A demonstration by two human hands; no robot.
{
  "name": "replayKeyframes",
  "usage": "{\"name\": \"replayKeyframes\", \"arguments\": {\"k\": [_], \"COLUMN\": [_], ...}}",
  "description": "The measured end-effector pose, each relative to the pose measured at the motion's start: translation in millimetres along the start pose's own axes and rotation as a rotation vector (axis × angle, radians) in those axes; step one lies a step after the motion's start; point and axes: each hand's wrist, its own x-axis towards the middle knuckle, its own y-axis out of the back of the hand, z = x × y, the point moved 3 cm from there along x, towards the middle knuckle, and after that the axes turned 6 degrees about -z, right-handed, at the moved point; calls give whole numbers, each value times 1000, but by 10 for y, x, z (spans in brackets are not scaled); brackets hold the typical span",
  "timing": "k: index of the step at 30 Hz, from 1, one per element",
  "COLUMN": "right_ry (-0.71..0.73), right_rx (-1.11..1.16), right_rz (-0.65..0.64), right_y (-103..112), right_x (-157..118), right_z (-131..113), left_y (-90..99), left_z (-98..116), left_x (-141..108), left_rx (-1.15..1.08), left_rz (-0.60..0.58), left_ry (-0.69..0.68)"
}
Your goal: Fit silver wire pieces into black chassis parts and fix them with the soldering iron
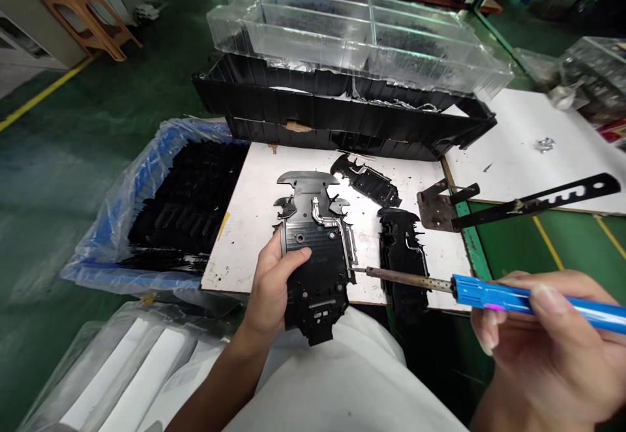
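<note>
My left hand [274,282] grips the left edge of a black plastic chassis plate [317,262], its thumb lying on top. A thin silvery strip [317,212] runs from the plate's upper middle down its right side. In my right hand [552,347] is a soldering iron [489,292] with a blue handle. Its tip is at the plate's right edge, by the lower end of the strip; whether it touches I cannot tell. Beside the iron's shaft lies another black chassis plate [401,256], partly behind the shaft. A further chassis plate [369,181] lies tilted behind it.
A white board [239,223] carries the plates. At left, a blue lined crate [98,269] holds many black parts. Behind stand a black tray [313,103] and a clear divided tray [317,31]. A metal bracket with a notched arm [538,204] juts out at right.
</note>
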Motion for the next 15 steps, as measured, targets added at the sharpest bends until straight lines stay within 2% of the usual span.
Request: {"name": "replayKeyframes", "arguments": {"k": [12, 15], "right_ry": [22, 48], "right_rx": [-7, -33], "right_rz": [-56, -37], "right_y": [-40, -42], "right_x": [-9, -5], "right_z": [-3, 25], "left_y": [8, 86], "left_z": [-6, -28], "left_x": [-29, 73], "left_rx": [53, 90], "left_rz": [8, -8], "left_ry": [-15, -39]}}
